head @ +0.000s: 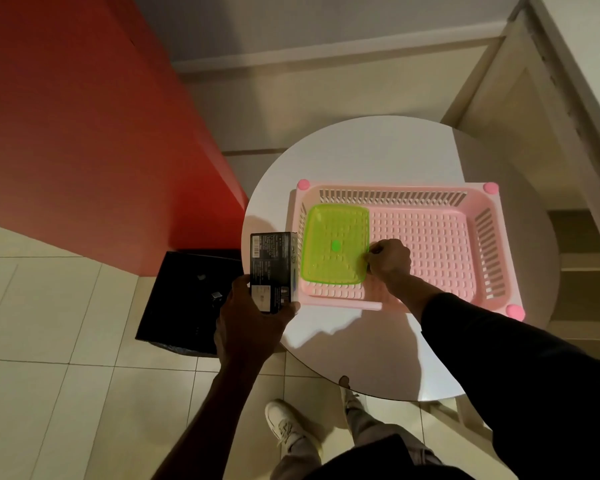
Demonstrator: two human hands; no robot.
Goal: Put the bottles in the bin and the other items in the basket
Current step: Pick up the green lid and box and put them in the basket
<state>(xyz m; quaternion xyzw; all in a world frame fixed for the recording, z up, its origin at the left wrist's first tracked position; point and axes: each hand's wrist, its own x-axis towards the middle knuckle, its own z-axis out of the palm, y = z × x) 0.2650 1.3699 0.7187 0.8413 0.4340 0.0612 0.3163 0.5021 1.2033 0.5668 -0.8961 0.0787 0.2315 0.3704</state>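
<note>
A pink slotted basket [430, 199] stands on a round white table [361, 154]. Inside it, at the left end, lies a translucent green square lid [333, 230]. My right hand [390, 259] reaches into the basket and pinches the lid's right edge. My left hand [248, 323] grips a black box [272, 268] with a barcode label, held just left of the basket over the table's left edge. On the floor to the left stands a black bin [184, 306]; small pale shapes show inside it, too dark to identify.
A red wall or cabinet [84, 133] rises at the left, right behind the bin. Cream shelving [568, 168] stands close to the right of the table. My feet [288, 427] are on the tiled floor below the table's near edge.
</note>
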